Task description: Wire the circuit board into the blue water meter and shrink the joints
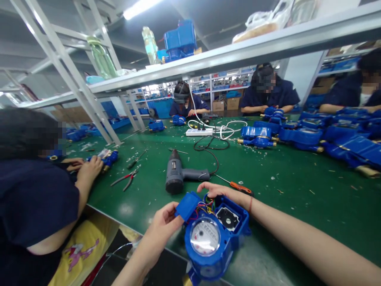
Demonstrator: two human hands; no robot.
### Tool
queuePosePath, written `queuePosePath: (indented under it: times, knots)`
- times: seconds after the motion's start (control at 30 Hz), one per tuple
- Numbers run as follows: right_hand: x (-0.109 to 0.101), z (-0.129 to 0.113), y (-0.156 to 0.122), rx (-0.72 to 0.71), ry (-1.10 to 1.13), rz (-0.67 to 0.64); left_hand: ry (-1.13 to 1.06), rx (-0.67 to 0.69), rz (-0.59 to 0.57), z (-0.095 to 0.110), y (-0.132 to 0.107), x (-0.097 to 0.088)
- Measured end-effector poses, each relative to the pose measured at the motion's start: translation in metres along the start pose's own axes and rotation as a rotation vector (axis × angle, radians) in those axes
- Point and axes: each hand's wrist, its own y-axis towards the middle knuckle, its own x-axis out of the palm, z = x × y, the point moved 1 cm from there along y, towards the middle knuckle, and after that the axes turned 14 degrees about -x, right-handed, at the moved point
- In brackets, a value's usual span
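Observation:
A blue water meter (205,238) with a round clear dial lies at the near edge of the green bench. Its side housing (229,217) is uncovered, and coloured wires (205,207) run out of it to a blue cover (188,206). My left hand (166,218) grips that cover between thumb and fingers. Behind the housing is my right hand (216,190), thumb and fingers apart at the wires; whether it pinches any wire is hidden. Just beyond the hands lie a grey heat gun (175,174) and an orange-handled screwdriver (241,188).
Red-handled pliers (126,178) lie on the left. A white power strip (199,132) with looped cables sits farther back. Several blue meters (309,135) crowd the right side. A shelf (208,55) spans overhead. A co-worker (35,190) sits close on my left, others opposite.

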Motion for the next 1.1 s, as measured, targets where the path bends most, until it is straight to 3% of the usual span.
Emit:
queuePosePath:
  times: [0.13, 0.33, 0.57, 0.67, 0.77, 0.97, 1.1]
  knots:
    - [0.001, 0.002, 0.034, 0.048, -0.01, -0.198, -0.188, 0.064, 0.041, -0.01, -0.008, 0.004]
    - [0.002, -0.014, 0.057, 0.034, -0.227, -0.327, -0.632, -0.071, 0.123, -0.028, -0.005, 0.015]
    - [-0.018, -0.034, 0.082, -0.108, -0.82, -0.133, -0.824, -0.234, 0.097, -0.05, -0.004, 0.029]
    - [-0.018, -0.027, 0.102, -0.139, -1.087, -0.149, -0.767, -0.205, 0.033, -0.055, -0.007, 0.039]
    - [-0.017, -0.013, 0.121, -0.116, -1.285, -0.199, -0.744, -0.21, 0.05, -0.056, -0.007, 0.049]
    - [-0.014, 0.006, 0.142, 0.046, -1.487, -0.162, -0.837, -0.286, 0.054, -0.049, 0.002, 0.061]
    - [-0.017, -0.006, 0.14, 0.054, -1.506, -0.079, -0.967, -0.307, 0.073, -0.046, 0.004, 0.066]
